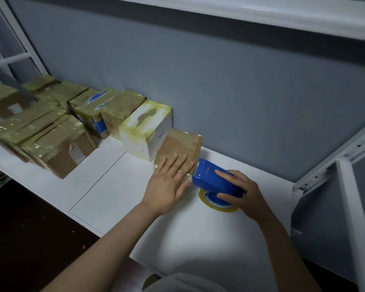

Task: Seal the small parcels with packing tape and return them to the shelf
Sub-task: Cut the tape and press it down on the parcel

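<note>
A small brown cardboard parcel (181, 144) lies on the white shelf (198, 232), at the right end of a row of taped parcels. My left hand (169, 182) presses flat on its near top, fingers straight. My right hand (238, 190) grips a blue tape dispenser (213, 178) with a yellowish tape roll (217, 204) under it. The dispenser's front edge touches the parcel's right side.
A white taped box (145, 129) stands just left of the brown parcel, with several more taped parcels (57, 123) farther left along the grey back wall (240, 91). A white shelf post (354, 218) rises at right, and an upper shelf (282, 15) hangs overhead.
</note>
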